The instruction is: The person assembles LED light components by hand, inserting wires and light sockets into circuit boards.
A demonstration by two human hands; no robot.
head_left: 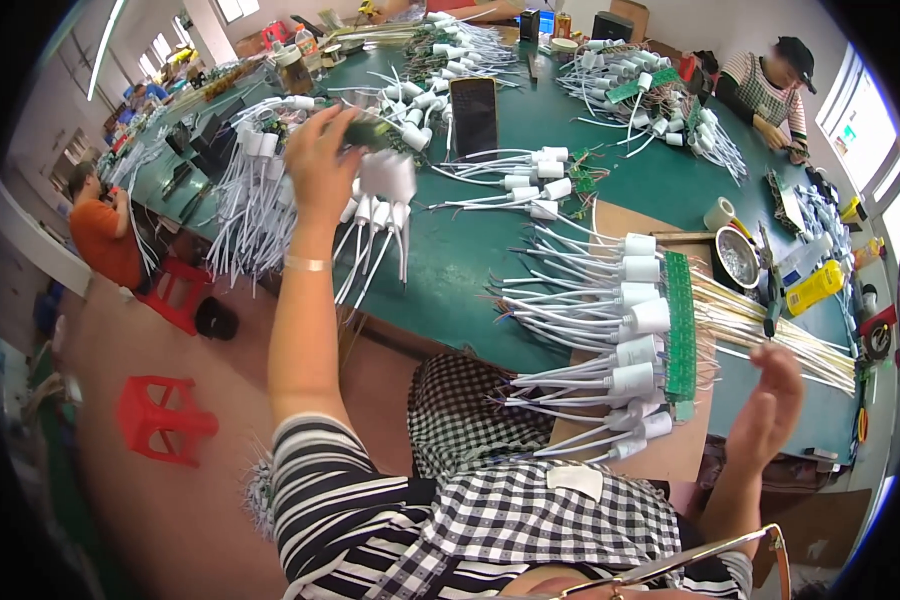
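My left hand (320, 165) is raised over the left part of the green table, its fingers closed on a dark green circuit board (370, 132) blurred by motion. Just below that board hang white cylindrical connectors (388, 178) with white cables. My right hand (765, 410) is half curled at the right, thumb and fingers apart, with nothing visible in it. Between my hands, a long green circuit board strip (680, 325) lies on brown cardboard (620, 218). Several white connectors (642, 270) are lined up along its left side, their cables pointing left.
A phone (473, 117) lies beyond more connector bundles (545, 180). Right of the strip are pale thin rods (780, 335), a metal bowl (737, 257) and a yellow bottle (815, 288). Co-workers sit at far right (770, 85) and left (110, 235). Red stools (165, 415) stand on the floor.
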